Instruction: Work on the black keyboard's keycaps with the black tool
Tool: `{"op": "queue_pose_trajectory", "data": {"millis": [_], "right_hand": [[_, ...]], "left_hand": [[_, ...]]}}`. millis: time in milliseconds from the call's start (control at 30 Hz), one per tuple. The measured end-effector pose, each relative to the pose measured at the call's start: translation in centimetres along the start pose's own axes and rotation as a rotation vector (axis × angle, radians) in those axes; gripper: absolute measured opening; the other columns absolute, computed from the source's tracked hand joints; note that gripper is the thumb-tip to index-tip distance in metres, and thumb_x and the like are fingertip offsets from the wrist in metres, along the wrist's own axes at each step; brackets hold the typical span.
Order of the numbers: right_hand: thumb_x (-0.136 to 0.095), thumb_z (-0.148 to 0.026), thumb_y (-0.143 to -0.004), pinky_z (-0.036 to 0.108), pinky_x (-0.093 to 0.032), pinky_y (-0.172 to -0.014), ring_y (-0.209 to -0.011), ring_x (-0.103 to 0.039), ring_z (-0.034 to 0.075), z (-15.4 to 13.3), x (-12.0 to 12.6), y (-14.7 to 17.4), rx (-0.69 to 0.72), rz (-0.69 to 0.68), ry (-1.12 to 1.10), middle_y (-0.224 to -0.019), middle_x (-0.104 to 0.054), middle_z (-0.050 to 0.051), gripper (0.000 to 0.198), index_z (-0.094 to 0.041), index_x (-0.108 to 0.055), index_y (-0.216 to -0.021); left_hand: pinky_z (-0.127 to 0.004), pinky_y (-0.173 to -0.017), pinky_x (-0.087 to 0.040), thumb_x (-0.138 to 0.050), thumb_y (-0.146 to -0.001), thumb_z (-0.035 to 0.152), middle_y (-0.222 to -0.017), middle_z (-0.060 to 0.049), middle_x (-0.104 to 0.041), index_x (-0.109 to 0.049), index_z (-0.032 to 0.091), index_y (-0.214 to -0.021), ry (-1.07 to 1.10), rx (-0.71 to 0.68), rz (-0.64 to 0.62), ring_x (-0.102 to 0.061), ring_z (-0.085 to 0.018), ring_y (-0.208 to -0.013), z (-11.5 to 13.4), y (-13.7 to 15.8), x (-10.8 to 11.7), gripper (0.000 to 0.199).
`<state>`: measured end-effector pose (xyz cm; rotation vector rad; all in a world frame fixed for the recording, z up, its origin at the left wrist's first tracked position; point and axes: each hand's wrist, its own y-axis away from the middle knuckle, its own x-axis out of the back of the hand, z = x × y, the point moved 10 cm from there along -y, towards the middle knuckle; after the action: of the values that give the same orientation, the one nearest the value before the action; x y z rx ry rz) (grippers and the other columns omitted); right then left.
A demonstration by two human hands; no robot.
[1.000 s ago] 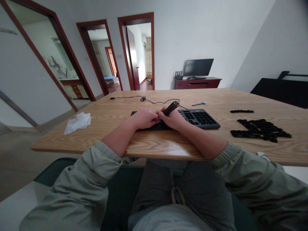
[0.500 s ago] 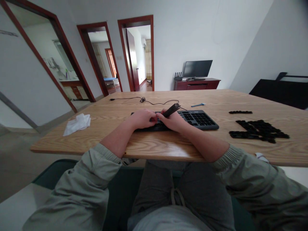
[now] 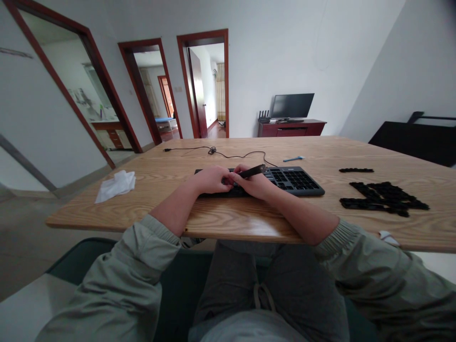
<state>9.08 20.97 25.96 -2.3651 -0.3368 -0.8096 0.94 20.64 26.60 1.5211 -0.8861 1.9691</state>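
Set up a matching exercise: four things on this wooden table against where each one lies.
Things:
1. crumpled white tissue
2. dark grey computer keyboard
3. pile of loose black keycaps
4. small blue tool

Places:
A. under both hands
B. far right of the table
C. near the table's left edge
D. beyond the keyboard

Pairs: 1-C, 2-A, 3-B, 4-D

keyboard left half hidden under hands, fingers contact unclear

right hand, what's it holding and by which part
The right hand holds a dark stick-like tool by its near end; the far end juts out over the keyboard. What the tool is cannot be told.
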Motion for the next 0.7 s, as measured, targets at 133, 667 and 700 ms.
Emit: {"op": "queue_pose_trajectory", "data": {"millis": [133, 667, 700], "right_hand": [[-0.05, -0.036, -0.091, 0.03, -0.043, -0.071, -0.077, -0.058, 0.017, 0.22, 0.38, -0.07, 0.003, 0.045, 0.029, -0.081, -0.065, 0.003, 0.019, -0.02, -0.06, -0.088], [-0.055, -0.028, -0.08, 0.028, -0.042, -0.067, -0.071, -0.053, 0.015, 0.41, 0.99, -0.27, 0.043, 0.053, 0.026, -0.077, -0.061, 0.002, 0.013, -0.018, -0.061, -0.087], [-0.055, -0.028, -0.081, 0.028, -0.042, -0.067, -0.071, -0.052, 0.015, 0.39, 0.96, -0.24, 0.053, 0.045, 0.022, -0.077, -0.062, 0.003, 0.014, -0.017, -0.061, -0.087]], "left_hand": [[-0.023, -0.064, -0.043, -0.061, -0.078, 0.023, -0.082, -0.001, -0.072, -0.075, 0.018, -0.09, 0.048, 0.041, -0.031, -0.061, -0.013, -0.07, -0.93, 0.15, -0.1, 0.02], [-0.024, -0.066, -0.042, -0.059, -0.079, 0.021, -0.083, -0.003, -0.072, -0.075, 0.016, -0.091, 0.024, 0.017, -0.039, -0.061, -0.014, -0.072, -0.68, -0.12, -0.39, 0.02], [-0.024, -0.066, -0.042, -0.059, -0.079, 0.021, -0.083, -0.003, -0.072, -0.075, 0.017, -0.091, 0.019, 0.015, -0.04, -0.061, -0.014, -0.072, -0.62, -0.13, -0.45, 0.02]]}}
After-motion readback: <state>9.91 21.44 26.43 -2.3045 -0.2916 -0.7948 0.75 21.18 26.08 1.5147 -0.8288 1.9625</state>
